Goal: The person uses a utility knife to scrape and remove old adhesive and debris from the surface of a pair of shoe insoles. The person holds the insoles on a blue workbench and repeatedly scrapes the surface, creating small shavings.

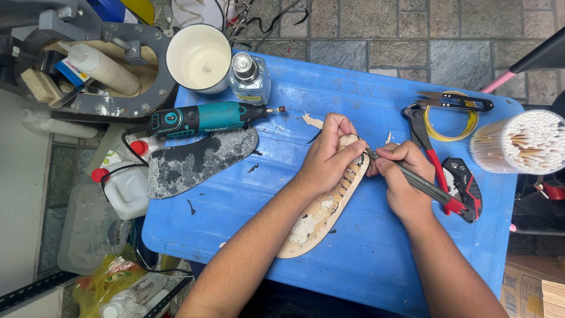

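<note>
Both forearms are reaching up from the bottom edge of the head view toward a tan shoe sole (pixel 321 213), which is lying diagonally on the blue tabletop (pixel 376 259) near its middle. The left hand (pixel 326 159) is pressing down on the sole's upper end, its fingers (pixel 341 126) curling closed over the edge, while the right hand (pixel 403 176) is gripping a slim metal hand tool (pixel 432 189) with its fingers closed around the shaft and the tip meeting the sole beside the left thumb. The sole is looking thin, light and probably somewhat flexible, so pinning it flat close to the worked spot seems the soundest hold. Its surface is showing ribbed cells near the top and flaky white residue toward the lower end. A dark worn sole (pixel 197 162) is resting to the left, touching a teal rotary tool (pixel 203 119); red-handled pliers (pixel 432 156) and a tub of cotton swabs (pixel 527 141) are sitting to the right.
</note>
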